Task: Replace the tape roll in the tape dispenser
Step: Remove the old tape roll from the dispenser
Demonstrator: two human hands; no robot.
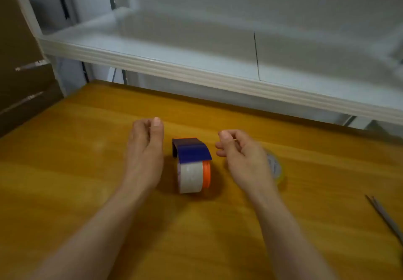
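A blue tape dispenser [193,150] with an orange hub [206,176] lies on the wooden table [87,181], with a whitish tape roll [190,177] mounted in it. My left hand [146,146] hovers just left of the dispenser, fingers loosely curled, holding nothing. My right hand [242,155] hovers just right of it, fingers loosely curled and empty. A second tape roll [275,167], clear with a yellowish tint, lies on the table behind my right hand and is mostly hidden by it.
Scissors [386,216] lie at the table's right edge. A white shelf [196,70] overhangs the back of the table. Brown cardboard [19,72] stands at the left.
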